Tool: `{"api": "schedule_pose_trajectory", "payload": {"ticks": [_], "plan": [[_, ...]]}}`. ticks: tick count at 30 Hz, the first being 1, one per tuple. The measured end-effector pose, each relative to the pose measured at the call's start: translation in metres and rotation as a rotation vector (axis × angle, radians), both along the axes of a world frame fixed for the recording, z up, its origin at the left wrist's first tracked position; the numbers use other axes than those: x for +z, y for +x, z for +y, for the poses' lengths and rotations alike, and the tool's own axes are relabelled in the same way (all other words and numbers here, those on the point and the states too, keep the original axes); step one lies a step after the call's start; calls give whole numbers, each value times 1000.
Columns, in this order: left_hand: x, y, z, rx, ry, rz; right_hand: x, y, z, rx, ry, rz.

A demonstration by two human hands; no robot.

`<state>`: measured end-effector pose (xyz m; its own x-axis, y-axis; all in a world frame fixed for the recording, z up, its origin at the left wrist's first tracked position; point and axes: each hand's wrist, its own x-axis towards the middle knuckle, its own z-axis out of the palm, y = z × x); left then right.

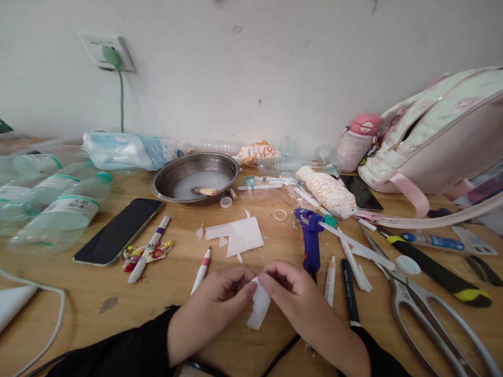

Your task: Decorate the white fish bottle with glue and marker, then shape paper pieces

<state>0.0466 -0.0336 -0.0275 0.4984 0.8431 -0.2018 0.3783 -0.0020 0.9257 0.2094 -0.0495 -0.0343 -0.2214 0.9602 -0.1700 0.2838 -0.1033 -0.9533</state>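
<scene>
From my end I see the white strip [259,311] between the two hands, its upper end caught at the fingertips and its loose end hanging toward me. The left hand [214,306] pinches it from the left, thumb against the edge; the right hand [301,298] pinches it from the right, thumb on top. Just beyond the knuckles I make out a cut white sheet [247,238] lying flat on the wooden table [135,319], small scraps beside it. A red-tipped marker [202,269] lies near the left hand, and a blue glue gun [311,243] stands just past the right. Farther out I have a metal basin [162,183] and, to the right, large scissors [422,303].
</scene>
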Motion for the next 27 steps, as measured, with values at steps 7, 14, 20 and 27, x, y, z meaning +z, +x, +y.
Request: {"api": "schedule_pose_trajectory", "payload": {"ticks": [7,14,20,27], "plan": [[3,0,-1,2,-78,-98,2,-1,-2,34,-59,164],[6,1,2,92,-270,-244,2,-3,2,17,-201,381],[5,1,3,187,-250,-249,-3,-3,2,-20,-159,283],[9,-1,6,207,-181,-206,6,8,3,-78,238,-344]]}}
